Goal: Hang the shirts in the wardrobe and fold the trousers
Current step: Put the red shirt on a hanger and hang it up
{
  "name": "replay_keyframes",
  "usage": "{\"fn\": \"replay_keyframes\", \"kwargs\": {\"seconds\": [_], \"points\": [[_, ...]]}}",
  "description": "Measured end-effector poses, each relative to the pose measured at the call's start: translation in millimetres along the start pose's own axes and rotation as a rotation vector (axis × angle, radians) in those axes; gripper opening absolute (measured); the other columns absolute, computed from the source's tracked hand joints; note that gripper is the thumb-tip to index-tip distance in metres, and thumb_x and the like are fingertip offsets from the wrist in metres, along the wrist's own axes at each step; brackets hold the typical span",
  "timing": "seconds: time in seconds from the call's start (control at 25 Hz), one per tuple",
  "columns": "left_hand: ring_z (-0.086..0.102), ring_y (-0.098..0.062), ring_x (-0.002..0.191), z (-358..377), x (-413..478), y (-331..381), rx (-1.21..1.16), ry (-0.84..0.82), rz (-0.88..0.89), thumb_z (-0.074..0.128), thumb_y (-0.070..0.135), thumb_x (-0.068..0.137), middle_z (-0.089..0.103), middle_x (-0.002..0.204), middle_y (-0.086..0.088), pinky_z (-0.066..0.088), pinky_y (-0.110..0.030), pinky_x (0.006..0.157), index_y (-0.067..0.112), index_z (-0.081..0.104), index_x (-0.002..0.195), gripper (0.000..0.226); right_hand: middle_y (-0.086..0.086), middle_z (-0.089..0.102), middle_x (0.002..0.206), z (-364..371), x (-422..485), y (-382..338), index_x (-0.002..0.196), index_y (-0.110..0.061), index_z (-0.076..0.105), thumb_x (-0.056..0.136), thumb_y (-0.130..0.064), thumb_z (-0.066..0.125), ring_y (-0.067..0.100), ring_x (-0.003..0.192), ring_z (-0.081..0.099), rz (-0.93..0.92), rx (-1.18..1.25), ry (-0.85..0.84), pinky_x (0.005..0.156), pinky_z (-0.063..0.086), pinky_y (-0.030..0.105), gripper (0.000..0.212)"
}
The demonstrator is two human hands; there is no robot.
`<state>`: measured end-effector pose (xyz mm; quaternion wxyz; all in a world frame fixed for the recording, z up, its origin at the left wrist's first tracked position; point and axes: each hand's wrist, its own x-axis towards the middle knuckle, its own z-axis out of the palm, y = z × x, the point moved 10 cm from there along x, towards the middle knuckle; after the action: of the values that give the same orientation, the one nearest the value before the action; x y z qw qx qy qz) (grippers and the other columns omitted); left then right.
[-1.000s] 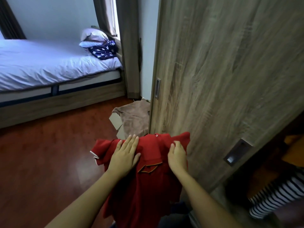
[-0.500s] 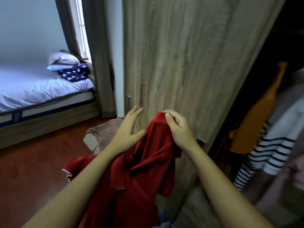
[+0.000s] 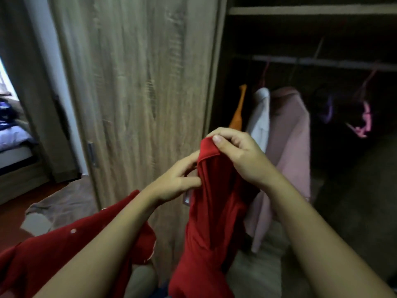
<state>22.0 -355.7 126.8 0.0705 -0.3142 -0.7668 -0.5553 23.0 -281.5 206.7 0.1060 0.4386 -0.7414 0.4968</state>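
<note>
1. Currently the step in hand looks like hanging a shirt; the trouser folding does not appear to be started.
2. Red shirt (image 3: 214, 201): held in the air in front of the right edge of the wardrobe door (image 3: 139, 82), at the mouth of the open compartment. One part hangs straight down. Another part drapes over the left forearm toward the lower left.
3. Right hand (image 3: 238, 155): thumb and curled fingers pinch the topmost fold of the shirt.
4. Left hand (image 3: 176, 181): just below and to the left, with the fingers curled round the shirt's edge and the thumb pressed on the cloth.
5. Hanger in the shirt: none visible. Cannot tell if one is hidden in the folds.
6. Inside the wardrobe, a rail (image 3: 322, 62) runs across the upper part. An orange garment (image 3: 238, 112), a white shirt (image 3: 261, 112) and a pink shirt (image 3: 290, 130) hang side by side at its left end. Empty pink hangers (image 3: 363, 117) hang nearer the right end, in deep shadow.
7. Judgement on the next move: find the collar and open the neck. Then free one hand to fetch a hanger and hook the shirt on the rail, in the gap right of the pink shirt.
8. Brown cloth (image 3: 64, 198) lies on the floor by the foot of the door. It may be trousers; cannot confirm.
</note>
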Motion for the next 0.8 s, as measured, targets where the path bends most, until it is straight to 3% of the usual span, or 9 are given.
{"fn": "replay_keyframes", "kwargs": {"seconds": [0.08,0.16,0.32,0.4,0.56,0.68,0.8], "points": [[0.051,-0.011,0.121,15,7,-15,0.018,0.017,-0.037,0.063,0.027,0.077,0.058,0.131,-0.004,0.041,-0.034,0.105,0.010,0.049,0.131,0.058,-0.017,0.061,0.077,-26,-16,8,0.079,-0.035,0.057,0.088,-0.024,0.044,-0.011,0.078,0.053,0.038,-0.058,0.093,0.079,0.040,0.016,0.020],[0.057,-0.011,0.107,28,-1,-45,0.056,0.048,-0.123,0.067,0.040,0.077,0.062,0.121,-0.014,0.045,-0.044,0.100,0.009,0.057,0.121,0.054,-0.016,0.060,0.080,-55,-32,18,0.081,-0.032,0.058,0.089,-0.024,0.043,-0.010,0.079,0.053,0.084,-0.034,0.216,0.080,0.040,0.013,0.018],[0.060,-0.002,0.085,20,-16,-69,0.165,0.110,-0.188,0.072,0.047,0.071,0.066,0.093,0.006,0.052,-0.033,0.081,0.028,0.063,0.098,0.034,-0.016,0.060,0.089,-113,-69,43,0.093,-0.027,0.060,0.097,-0.014,0.044,-0.012,0.083,0.053,0.207,-0.070,0.386,0.083,0.038,0.010,0.021],[0.061,-0.004,0.085,-2,-11,-65,0.221,0.154,-0.221,0.076,0.029,0.072,0.066,0.089,0.011,0.051,-0.034,0.081,0.033,0.061,0.095,0.027,-0.020,0.060,0.089,-127,-86,52,0.092,-0.027,0.059,0.098,-0.008,0.042,-0.016,0.083,0.052,0.268,-0.144,0.315,0.083,0.035,0.004,0.026],[0.066,-0.010,0.079,-21,9,-28,0.224,0.198,-0.217,0.065,-0.016,0.074,0.072,0.076,0.008,0.053,-0.030,0.073,0.024,0.061,0.087,0.042,-0.020,0.062,0.086,-119,-109,61,0.080,-0.039,0.066,0.091,-0.010,0.046,-0.014,0.086,0.052,0.313,-0.211,0.043,0.082,0.032,0.001,0.037],[0.067,-0.008,0.084,-38,25,24,0.233,0.334,-0.103,0.054,-0.023,0.070,0.072,0.087,0.001,0.054,-0.024,0.071,0.026,0.052,0.074,0.049,-0.007,0.049,0.091,-132,-116,54,0.081,-0.053,0.068,0.082,-0.005,0.050,-0.002,0.087,0.050,0.275,-0.381,0.009,0.083,0.036,0.007,0.051],[0.062,-0.019,0.093,-34,22,39,0.666,0.441,0.021,0.057,-0.017,0.067,0.062,0.098,-0.004,0.044,-0.018,0.069,0.016,0.055,0.064,0.033,-0.011,0.048,0.098,-139,-126,58,0.076,-0.051,0.071,0.066,0.014,0.047,0.008,0.094,0.051,0.308,-0.522,-0.083,0.081,0.044,0.020,0.070]]}}
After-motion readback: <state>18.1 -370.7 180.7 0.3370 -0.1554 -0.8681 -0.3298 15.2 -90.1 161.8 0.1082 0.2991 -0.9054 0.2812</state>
